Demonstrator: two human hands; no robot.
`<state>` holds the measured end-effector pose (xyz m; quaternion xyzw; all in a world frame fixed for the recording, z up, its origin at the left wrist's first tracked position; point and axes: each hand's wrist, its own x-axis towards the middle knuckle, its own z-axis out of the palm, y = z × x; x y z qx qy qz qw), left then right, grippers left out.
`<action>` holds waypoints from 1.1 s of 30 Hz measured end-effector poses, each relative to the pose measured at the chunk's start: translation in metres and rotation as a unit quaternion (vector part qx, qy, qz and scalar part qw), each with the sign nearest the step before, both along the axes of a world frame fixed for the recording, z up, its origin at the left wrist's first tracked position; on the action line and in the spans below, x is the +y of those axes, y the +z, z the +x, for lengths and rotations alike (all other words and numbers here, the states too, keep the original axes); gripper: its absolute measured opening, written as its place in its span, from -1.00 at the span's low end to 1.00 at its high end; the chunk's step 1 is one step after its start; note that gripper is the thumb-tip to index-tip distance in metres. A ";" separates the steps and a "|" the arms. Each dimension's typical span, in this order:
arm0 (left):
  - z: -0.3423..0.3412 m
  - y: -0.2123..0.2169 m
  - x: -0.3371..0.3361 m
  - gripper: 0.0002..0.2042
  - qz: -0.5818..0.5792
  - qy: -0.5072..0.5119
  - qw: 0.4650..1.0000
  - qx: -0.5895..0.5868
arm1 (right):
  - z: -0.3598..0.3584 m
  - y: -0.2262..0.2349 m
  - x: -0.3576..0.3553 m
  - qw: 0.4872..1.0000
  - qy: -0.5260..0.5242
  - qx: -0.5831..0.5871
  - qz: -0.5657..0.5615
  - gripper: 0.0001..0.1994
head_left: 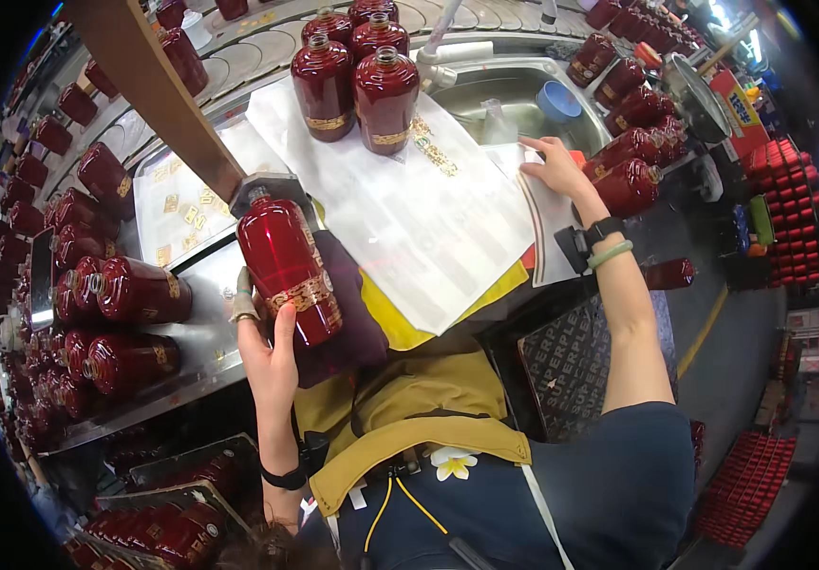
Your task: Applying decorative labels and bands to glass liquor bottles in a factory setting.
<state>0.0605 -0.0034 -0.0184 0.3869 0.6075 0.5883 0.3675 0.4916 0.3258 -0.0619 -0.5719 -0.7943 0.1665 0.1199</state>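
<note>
My left hand is wrapped round a glossy dark red glass bottle with a gold patterned band near its base. The bottle leans, its neck beside a grey block at the foot of a wooden post. Out to the right, my right hand has thumb and index finger apart over the edge of white sheets by the sink; whether the fingertips touch the paper cannot be made out. Between the hands lies a large white sheet with a strip of gold stickers on it.
Several red bottles stand at the sheet's far end. A metal sink holds a blue bowl. More bottles crowd the left side, near a white tray with gold stickers. The wooden post slants across the upper left.
</note>
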 end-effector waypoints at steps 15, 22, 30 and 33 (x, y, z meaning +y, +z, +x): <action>0.031 -0.025 -0.013 -0.39 0.027 0.089 0.981 0.171 | -0.033 0.005 0.113 0.988 -0.144 -0.047 0.003 -0.62; 0.037 -0.024 -0.003 -0.15 0.068 0.109 0.980 0.154 | -0.029 -0.013 0.169 0.953 -0.148 -0.236 -0.120 -0.71; 0.050 -0.020 0.013 0.03 0.082 0.164 0.983 -0.001 | 0.007 -0.067 0.187 0.930 -0.030 -0.330 -0.160 -0.68; 0.056 -0.017 0.015 0.07 0.060 0.190 0.976 -0.090 | 0.017 -0.081 0.190 0.886 0.059 -0.413 -0.201 -0.59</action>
